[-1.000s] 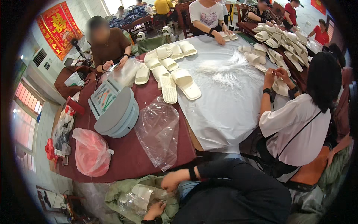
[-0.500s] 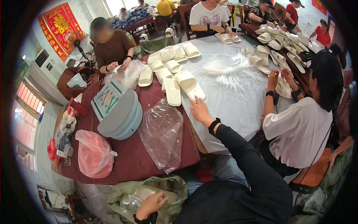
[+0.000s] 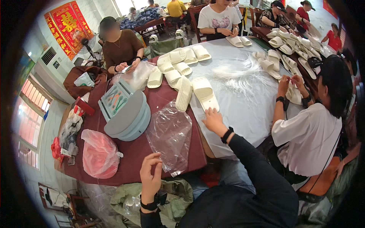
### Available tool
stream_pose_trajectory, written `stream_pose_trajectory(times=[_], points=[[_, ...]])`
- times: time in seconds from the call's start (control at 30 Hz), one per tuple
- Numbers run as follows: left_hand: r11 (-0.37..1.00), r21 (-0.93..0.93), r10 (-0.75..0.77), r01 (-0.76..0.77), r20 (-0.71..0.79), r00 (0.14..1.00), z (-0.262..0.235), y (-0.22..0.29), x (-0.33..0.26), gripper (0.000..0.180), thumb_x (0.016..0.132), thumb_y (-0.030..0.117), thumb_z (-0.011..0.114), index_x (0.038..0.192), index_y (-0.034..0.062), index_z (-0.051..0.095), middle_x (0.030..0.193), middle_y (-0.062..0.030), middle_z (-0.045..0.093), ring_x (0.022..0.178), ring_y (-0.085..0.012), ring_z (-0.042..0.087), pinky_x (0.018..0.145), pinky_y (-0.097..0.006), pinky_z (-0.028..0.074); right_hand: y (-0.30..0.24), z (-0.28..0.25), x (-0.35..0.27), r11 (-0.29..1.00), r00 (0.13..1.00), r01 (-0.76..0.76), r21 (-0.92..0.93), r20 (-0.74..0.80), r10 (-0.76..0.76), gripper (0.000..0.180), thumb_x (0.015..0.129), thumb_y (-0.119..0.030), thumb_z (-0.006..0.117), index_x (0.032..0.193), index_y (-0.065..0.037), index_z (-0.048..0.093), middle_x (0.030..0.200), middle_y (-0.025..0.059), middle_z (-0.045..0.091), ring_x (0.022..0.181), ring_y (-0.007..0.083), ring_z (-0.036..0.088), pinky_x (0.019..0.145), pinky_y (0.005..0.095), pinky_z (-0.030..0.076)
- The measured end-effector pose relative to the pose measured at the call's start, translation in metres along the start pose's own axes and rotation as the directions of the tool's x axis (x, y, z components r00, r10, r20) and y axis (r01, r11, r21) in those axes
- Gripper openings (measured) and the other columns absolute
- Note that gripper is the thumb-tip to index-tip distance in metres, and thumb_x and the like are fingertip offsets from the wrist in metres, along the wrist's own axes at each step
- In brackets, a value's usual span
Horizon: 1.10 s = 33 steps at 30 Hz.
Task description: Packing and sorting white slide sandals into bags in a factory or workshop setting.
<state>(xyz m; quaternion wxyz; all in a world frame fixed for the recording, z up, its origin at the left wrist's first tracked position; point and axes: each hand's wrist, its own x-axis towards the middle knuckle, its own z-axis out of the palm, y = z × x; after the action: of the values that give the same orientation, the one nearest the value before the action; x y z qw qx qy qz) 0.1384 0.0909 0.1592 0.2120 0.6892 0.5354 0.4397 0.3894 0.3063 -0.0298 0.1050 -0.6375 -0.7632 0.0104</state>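
Note:
My right hand (image 3: 214, 122) is at the heel end of a cream slide slipper (image 3: 207, 99). Its fingers pinch that end, and the thumb is partly hidden. Beside this slipper, another slipper (image 3: 184, 95) leans with its textured sole showing. My left hand (image 3: 151, 173) is raised with fingers loosely bent and apart, holding nothing. Below it lies an open green sack (image 3: 176, 195) with clear plastic inside. A clear plastic bag (image 3: 170, 136) lies flat on the dark red tablecloth, just beyond my left hand.
A grey rounded case (image 3: 127, 114) and a pink plastic bag (image 3: 99, 154) occupy the table's left side. White strands (image 3: 239, 72) lie on the pale sheet. More slippers (image 3: 173, 57) are grouped farther back. A co-worker (image 3: 308, 133) sits close at right; others work around the table.
My left hand has risen from the sack to above its far edge. The slipper at my right hand has shifted slightly toward me and apart from its neighbour. The whole view has shifted slightly.

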Motion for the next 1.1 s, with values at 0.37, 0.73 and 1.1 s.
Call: stream_pose_trajectory(times=[0.37, 0.73, 1.1], points=[[0.970, -0.017, 0.224, -0.244, -0.338, 0.914, 0.048, -0.006, 0.046, 0.011, 0.081, -0.001, 0.054, 0.091, 0.0021, 0.056, 0.106, -0.0144, 0.057, 0.099, -0.0283, 0.056, 0.087, -0.034, 0.043, -0.081, -0.126, -0.103, 0.065, 0.647, -0.178, 0.982, 0.166, -0.744, 0.061, 0.085, -0.027, 0.063, 0.135, -0.005, 0.035, 0.127, 0.0151, 0.049, 0.114, 0.0219, 0.049, 0.092, 0.0352, 0.043], [-0.035, -0.981, -0.405, -0.193, -0.163, 0.900, 0.040, -0.004, 0.042, 0.021, 0.093, 0.026, 0.043, 0.091, 0.0065, 0.050, 0.108, -0.0127, 0.053, 0.088, -0.0205, 0.057, 0.082, -0.037, 0.046, -0.139, -0.123, -0.144, 0.164, 0.500, -0.086, 0.983, 0.185, -0.846, 0.051, 0.081, -0.033, 0.067, 0.115, 0.003, 0.053, 0.106, 0.0160, 0.062, 0.099, 0.0177, 0.057, 0.085, 0.0316, 0.044], [0.782, 0.553, 0.528, -0.287, -0.344, 0.777, 0.036, -0.042, 0.037, 0.013, 0.079, 0.005, 0.056, 0.092, 0.0019, 0.053, 0.101, -0.0160, 0.055, 0.087, -0.0329, 0.053, 0.075, -0.040, 0.043, -0.160, -0.099, -0.162, 0.198, 0.517, -0.126, 0.972, 0.235, -0.823, 0.063, 0.085, -0.042, 0.059, 0.128, 0.002, 0.044, 0.111, 0.0206, 0.060, 0.099, 0.0218, 0.059, 0.086, 0.0324, 0.044]])
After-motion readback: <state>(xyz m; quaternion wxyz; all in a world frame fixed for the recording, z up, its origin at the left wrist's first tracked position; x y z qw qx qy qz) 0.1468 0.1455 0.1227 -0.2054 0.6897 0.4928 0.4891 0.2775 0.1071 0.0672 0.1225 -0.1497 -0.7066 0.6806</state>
